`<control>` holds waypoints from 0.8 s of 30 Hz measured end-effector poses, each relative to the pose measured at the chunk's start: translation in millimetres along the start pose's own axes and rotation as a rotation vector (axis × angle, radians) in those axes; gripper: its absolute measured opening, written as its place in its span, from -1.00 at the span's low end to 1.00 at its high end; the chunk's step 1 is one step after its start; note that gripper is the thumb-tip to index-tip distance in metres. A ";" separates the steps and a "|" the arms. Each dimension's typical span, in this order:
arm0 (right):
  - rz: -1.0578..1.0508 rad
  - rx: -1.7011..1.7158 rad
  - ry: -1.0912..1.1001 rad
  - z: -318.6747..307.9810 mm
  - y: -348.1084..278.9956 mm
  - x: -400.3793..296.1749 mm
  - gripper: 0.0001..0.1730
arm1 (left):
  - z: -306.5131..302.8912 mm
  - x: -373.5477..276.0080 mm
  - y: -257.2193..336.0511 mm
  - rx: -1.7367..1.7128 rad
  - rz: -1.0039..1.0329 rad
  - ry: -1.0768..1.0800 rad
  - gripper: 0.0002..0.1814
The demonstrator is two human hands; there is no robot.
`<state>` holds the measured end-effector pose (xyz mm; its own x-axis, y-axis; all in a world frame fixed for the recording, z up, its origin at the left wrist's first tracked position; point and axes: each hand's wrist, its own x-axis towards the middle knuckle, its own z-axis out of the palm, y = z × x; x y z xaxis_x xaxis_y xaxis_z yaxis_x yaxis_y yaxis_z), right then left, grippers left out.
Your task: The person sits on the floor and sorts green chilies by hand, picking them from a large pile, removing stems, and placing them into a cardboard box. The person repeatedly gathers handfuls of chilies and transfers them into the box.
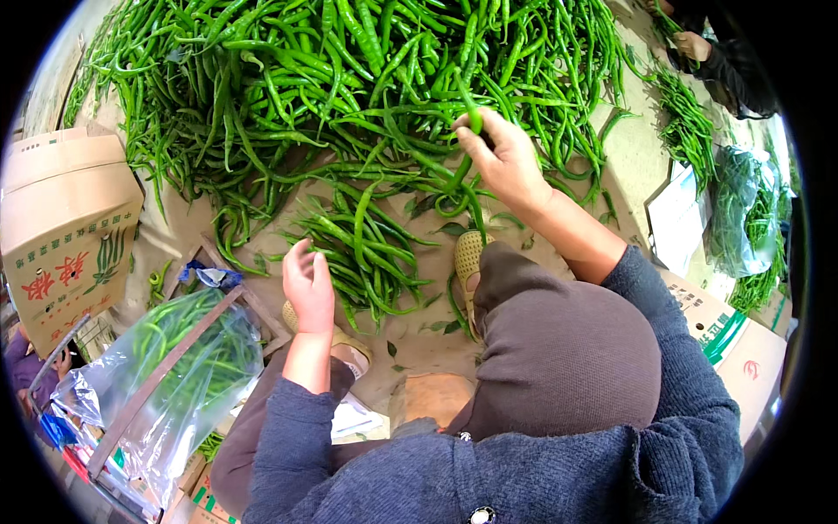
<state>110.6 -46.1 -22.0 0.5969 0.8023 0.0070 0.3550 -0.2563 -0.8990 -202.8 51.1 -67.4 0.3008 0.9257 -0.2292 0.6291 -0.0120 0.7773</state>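
A large heap of long green chili peppers (366,72) fills the upper part of the view. My right hand (501,154) is at the heap's near edge, its thumb and fingers closed on a long green chili pepper (473,116). Below the heap, a smaller bunch of green chili peppers (373,252) lies on the floor, stems mostly to the left. My left hand (309,285) hovers just left of this bunch with its fingers apart and holds nothing. Between my feet, loose leaves (391,348) are scattered.
A clear plastic bag of peppers (190,354) sits in a metal frame (157,374) at left, below a printed cardboard box (69,236). At right are another bagged bunch (743,209), white paper (677,216) and a cardboard box (733,340). Another person's hand (692,47) holds peppers at upper right; someone is at far left.
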 end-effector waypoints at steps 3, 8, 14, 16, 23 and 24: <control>0.072 0.070 -0.134 8.0 32.6 -9.7 -0.84 | 32.2 7.8 48.5 -0.313 -0.038 -0.363 -0.70; 0.385 0.286 -0.164 6.7 43.7 -23.6 -0.84 | 110.5 4.9 54.5 -0.135 -0.235 -0.646 -0.64; 0.720 0.488 -0.384 6.3 58.4 -50.3 -0.79 | 161.5 11.7 45.5 -0.811 -0.655 -0.724 -0.72; 0.764 0.466 -0.367 8.7 65.6 -60.4 -0.78 | 165.2 -2.5 59.2 -0.826 -0.670 -0.717 -0.71; 0.660 0.205 -0.697 15.0 56.5 -64.0 -0.74 | 147.3 -46.0 59.9 -0.789 -0.694 -0.731 -0.64; 0.528 0.219 -0.588 15.2 67.6 -67.6 -0.73 | 141.2 -43.8 49.0 -0.745 -0.689 -0.746 -0.69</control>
<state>83.3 -109.5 -89.9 0.1496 0.7728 -0.6168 -0.0518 -0.6168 -0.7854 -84.0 -43.4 -102.0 0.5556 0.2138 -0.8035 0.3332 0.8281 0.4507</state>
